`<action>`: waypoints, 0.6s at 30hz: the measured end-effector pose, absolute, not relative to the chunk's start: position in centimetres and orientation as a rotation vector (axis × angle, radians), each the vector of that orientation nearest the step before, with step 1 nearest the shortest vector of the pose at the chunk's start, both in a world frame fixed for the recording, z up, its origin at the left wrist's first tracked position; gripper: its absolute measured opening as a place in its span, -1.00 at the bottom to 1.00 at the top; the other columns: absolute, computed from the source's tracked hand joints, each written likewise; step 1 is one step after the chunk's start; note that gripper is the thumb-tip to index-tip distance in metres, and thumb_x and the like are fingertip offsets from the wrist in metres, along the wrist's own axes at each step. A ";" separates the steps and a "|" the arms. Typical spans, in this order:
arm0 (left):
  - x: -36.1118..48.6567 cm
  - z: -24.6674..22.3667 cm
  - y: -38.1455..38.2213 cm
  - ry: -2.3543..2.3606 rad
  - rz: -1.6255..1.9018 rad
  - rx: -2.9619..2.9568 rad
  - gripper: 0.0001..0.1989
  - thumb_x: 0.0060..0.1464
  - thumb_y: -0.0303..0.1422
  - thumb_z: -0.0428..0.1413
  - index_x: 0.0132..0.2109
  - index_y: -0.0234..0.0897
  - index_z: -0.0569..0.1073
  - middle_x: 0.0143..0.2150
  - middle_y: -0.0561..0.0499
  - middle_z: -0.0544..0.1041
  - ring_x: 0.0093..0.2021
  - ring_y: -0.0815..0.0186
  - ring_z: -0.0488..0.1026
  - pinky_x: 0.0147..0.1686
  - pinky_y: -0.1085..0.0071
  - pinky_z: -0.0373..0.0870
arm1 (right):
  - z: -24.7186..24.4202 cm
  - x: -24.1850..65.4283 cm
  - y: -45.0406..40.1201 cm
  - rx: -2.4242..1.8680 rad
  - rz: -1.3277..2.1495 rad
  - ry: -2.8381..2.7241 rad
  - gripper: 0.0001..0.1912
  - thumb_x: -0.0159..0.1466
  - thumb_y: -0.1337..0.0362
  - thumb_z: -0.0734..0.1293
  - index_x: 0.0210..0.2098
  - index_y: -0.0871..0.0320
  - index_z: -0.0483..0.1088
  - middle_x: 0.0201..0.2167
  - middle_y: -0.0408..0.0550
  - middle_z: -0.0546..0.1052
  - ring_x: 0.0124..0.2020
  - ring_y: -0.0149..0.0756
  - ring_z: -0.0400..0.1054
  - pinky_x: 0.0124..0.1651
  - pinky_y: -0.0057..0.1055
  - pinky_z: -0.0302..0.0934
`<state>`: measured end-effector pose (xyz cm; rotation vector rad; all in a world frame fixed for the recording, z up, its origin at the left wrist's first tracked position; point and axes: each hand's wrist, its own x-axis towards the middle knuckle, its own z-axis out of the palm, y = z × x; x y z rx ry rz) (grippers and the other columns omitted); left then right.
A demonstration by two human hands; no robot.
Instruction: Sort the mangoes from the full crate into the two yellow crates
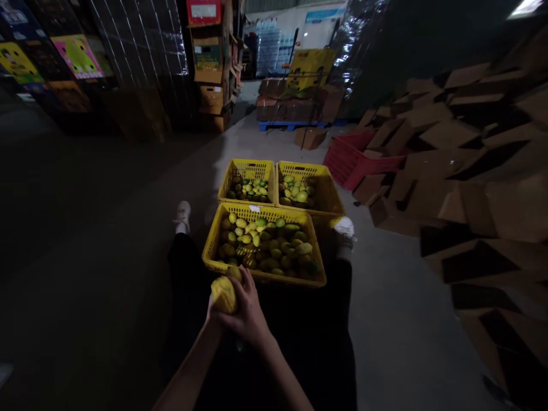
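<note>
My left hand [214, 315] is closed around a creased, bunched yellow thing that looks like a cloth [224, 295], held above my lap. Right against it, my right hand [248, 308] curls its fingers round a dull yellow fruit, apparently a lemon [234, 273]. The two hands touch, so parts of the left fingers are hidden. Just beyond them stands a yellow plastic crate [206, 251] with many yellow and green lemons [274, 245] inside. Its contents lie partly in shadow.
Behind the near crate are two more yellow crates, a left one [246, 162] and a right one [331, 194], both holding fruit. A red crate [349, 162] and heaped cardboard boxes [454, 171] lie to the right. Farther back is a blue pallet [291, 125] with boxes.
</note>
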<state>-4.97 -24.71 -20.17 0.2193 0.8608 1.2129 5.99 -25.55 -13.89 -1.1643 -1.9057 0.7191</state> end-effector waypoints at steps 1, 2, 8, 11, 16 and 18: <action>-5.0 -20.0 -24.7 0.832 1.208 0.168 -0.62 -0.12 -0.10 0.20 -0.19 -0.24 0.44 -0.09 -0.14 0.48 0.20 0.03 0.27 0.11 0.24 0.34 | -14.2 5.7 -25.9 -1.157 0.655 -1.902 -0.17 -0.10 0.16 0.53 0.14 0.12 0.27 0.31 0.24 0.03 0.33 0.27 -0.15 0.22 0.18 0.01; -5.0 -19.6 -24.6 0.792 1.185 0.112 -0.56 -0.17 -0.10 0.24 -0.17 -0.26 0.44 -0.09 -0.17 0.47 0.19 0.01 0.27 0.10 0.24 0.36 | -14.4 5.5 -26.2 -1.147 0.590 -1.887 -0.20 -0.08 0.19 0.52 0.14 0.13 0.26 0.28 0.25 0.09 0.32 0.25 -0.10 0.21 0.17 0.04; -5.2 -15.7 -22.9 0.844 1.139 0.163 -0.52 -0.22 -0.20 0.33 -0.13 -0.35 0.47 -0.13 -0.18 0.52 0.00 0.03 0.45 -0.02 0.24 0.44 | -14.6 6.0 -26.6 -1.073 0.302 -1.806 -0.32 0.06 0.34 0.42 0.15 0.10 0.20 -0.07 0.12 0.44 -0.02 -0.04 0.33 -0.02 -0.05 0.33; -6.6 -13.6 -21.9 1.022 1.302 0.471 -0.43 -0.35 -0.42 0.39 -0.08 -0.26 0.46 -0.10 -0.05 0.54 -0.04 0.14 0.47 0.00 0.31 0.39 | -14.8 7.4 -25.8 -1.112 0.328 -1.729 -0.36 0.07 0.35 0.42 0.13 0.09 0.21 -0.09 0.09 0.47 -0.09 -0.09 0.37 -0.09 -0.13 0.37; -8.2 -11.3 -21.7 1.063 1.307 0.741 -0.35 -0.42 -0.52 0.40 -0.05 -0.22 0.48 -0.05 -0.04 0.53 -0.02 0.20 0.44 -0.01 0.39 0.35 | -15.2 9.3 -24.9 -1.275 0.576 -1.413 -0.39 0.04 0.23 0.48 0.04 0.08 0.23 -0.08 0.05 0.47 -0.10 -0.11 0.42 -0.06 -0.13 0.37; -8.1 -11.1 -22.0 1.072 1.298 0.719 -0.33 -0.44 -0.53 0.40 -0.05 -0.21 0.50 -0.03 -0.05 0.52 0.01 0.17 0.43 -0.01 0.37 0.34 | -15.0 9.8 -24.6 -1.277 0.699 -1.295 -0.37 0.02 0.22 0.49 0.03 0.06 0.22 -0.05 0.04 0.47 -0.08 -0.13 0.42 -0.03 -0.14 0.36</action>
